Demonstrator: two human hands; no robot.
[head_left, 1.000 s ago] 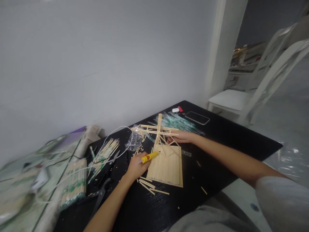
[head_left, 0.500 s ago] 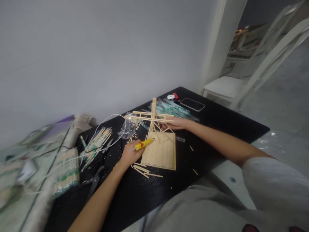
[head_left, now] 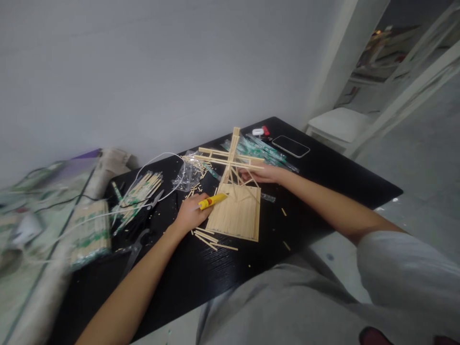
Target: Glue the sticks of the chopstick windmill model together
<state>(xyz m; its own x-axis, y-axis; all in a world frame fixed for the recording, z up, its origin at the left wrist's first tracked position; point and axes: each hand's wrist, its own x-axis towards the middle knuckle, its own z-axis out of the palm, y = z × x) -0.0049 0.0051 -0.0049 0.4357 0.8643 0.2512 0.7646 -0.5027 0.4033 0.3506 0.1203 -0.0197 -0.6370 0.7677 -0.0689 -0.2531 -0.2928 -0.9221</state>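
Note:
My left hand is closed around a yellow glue gun, its tip pointing right over a flat base of pale wooden sticks. A pale rod pokes from the glue gun's rear end. That base belongs to a wooden stick model, which has an upright post and crossed double bars above. Behind the slanted struts, my right hand grips the model from the right, just under the crossbar. Its fingertips are partly hidden by the sticks.
Loose cut sticks lie left of the base. Scissors, pliers, bundled sticks and a white cord fill the table's left side. Green-printed wrappers and a phone lie at the back right. A wall stands behind.
The camera view has shifted, so the table appears slightly higher and tilted. Both hands keep their holds, and the glue gun's tip stays over the base.

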